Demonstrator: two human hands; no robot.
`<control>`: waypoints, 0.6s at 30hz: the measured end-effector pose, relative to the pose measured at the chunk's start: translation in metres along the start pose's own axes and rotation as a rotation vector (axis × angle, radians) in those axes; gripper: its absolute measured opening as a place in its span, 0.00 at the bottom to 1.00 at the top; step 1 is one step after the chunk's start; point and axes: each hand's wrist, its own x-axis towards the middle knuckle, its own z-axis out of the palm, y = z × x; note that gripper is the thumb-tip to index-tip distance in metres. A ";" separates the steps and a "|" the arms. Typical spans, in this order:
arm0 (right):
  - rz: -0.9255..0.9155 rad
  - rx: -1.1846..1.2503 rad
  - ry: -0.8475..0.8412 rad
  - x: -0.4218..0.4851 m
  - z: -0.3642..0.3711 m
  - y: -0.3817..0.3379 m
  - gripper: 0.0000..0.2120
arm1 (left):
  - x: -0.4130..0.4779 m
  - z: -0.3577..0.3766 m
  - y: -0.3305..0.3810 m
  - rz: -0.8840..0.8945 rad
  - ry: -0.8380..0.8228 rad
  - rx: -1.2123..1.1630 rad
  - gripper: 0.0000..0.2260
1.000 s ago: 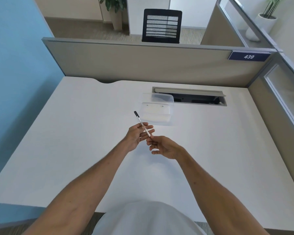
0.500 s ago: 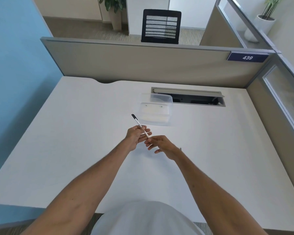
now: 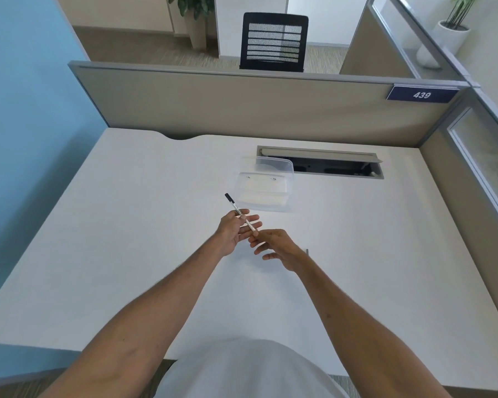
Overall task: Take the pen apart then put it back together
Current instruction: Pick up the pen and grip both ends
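**Pen held above desk, both hands engaged**

Right hand (image 3: 279,248): fingertips pinched on the near end of the slim white plastic pen with black cap (image 3: 241,214); remaining fingers spread. Left hand (image 3: 233,231): thumb and fingers closed on the barrel's middle, cap end angled up and away to the left. Pen sits clear of the smooth white desk surface (image 3: 127,239). A small dark sliver (image 3: 307,251) lies just beside the right wrist; identity cannot be told. Beyond the hands, a clear plastic lidded container (image 3: 265,183). Further, a recessed grey cable slot (image 3: 328,163), then a beige fabric partition (image 3: 242,107).
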 end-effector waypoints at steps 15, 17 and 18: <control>0.130 0.175 -0.191 -0.006 0.000 -0.001 0.19 | -0.006 0.000 -0.001 -0.010 -0.092 0.092 0.18; 0.128 0.178 -0.181 -0.006 0.000 -0.001 0.18 | -0.006 0.001 0.000 -0.016 -0.113 0.081 0.18; 0.123 0.176 -0.171 -0.005 0.000 -0.001 0.17 | -0.007 0.001 0.000 -0.017 -0.123 0.076 0.17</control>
